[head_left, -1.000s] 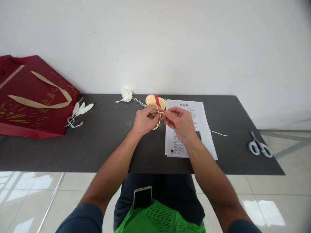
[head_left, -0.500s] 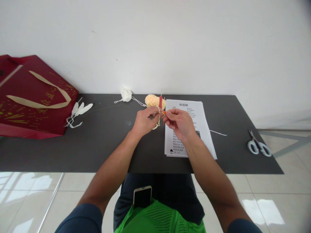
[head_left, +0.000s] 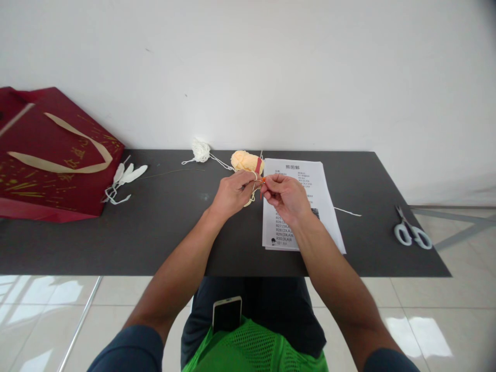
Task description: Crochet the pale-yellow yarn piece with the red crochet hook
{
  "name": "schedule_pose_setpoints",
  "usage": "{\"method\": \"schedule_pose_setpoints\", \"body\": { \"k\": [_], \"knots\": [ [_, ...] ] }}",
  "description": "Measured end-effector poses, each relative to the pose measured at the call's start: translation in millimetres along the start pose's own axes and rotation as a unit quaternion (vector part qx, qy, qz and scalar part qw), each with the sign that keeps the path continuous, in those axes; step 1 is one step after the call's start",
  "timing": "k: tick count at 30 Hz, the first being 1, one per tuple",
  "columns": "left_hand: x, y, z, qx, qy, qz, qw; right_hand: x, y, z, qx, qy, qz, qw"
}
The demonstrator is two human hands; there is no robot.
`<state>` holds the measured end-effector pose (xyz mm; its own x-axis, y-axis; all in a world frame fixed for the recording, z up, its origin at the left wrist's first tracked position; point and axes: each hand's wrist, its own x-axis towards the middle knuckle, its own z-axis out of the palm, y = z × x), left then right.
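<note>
Your left hand (head_left: 232, 194) pinches cream yarn (head_left: 253, 193), right hand (head_left: 285, 196) grips the orange hook (head_left: 263, 180); slack tension could let the yarn slip off.

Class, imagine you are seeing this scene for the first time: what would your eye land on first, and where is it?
The two hands meeting at the middle of the dark table: the left hand pinches cream yarn, the right hand an orange hook, just in front of a yellow ball. Next, the big red bag at the far left, and white scissors at the right edge.
</note>
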<state>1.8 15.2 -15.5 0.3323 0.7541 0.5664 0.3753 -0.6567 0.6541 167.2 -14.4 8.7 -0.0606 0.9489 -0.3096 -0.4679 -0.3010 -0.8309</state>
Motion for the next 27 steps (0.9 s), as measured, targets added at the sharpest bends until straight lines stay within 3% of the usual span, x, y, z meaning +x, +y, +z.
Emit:
{"method": "schedule_pose_setpoints", "body": {
  "k": [4, 12, 20, 24, 27],
  "knots": [
    [-0.1, 1.1, 0.9, -0.014, -0.002, -0.008, 1.000, -0.6, 0.6, 0.9, -0.005, 0.005, -0.012, 1.000],
    [-1.1, 0.3, 4.9, -0.080, 0.022, -0.101, 0.991, -8.4, 1.9, 9.7, -0.049, 0.018, -0.080, 0.995],
    [-1.0, -3.0, 3.0, -0.221, 0.045, -0.122, 0.966, -3.5, 2.2, 3.6, -0.036, 0.008, -0.067, 0.997],
    [1.7, 1.4, -0.3, -0.330, 0.009, -0.121, 0.936, -2.1, 0.7, 2.8, -0.008, -0.050, -0.035, 0.998],
    [2.1, 3.7, -0.7, -0.355, -0.012, -0.122, 0.927, -4.2, -0.2, 4.4, 0.019, -0.096, -0.032, 0.995]
  ]
}}
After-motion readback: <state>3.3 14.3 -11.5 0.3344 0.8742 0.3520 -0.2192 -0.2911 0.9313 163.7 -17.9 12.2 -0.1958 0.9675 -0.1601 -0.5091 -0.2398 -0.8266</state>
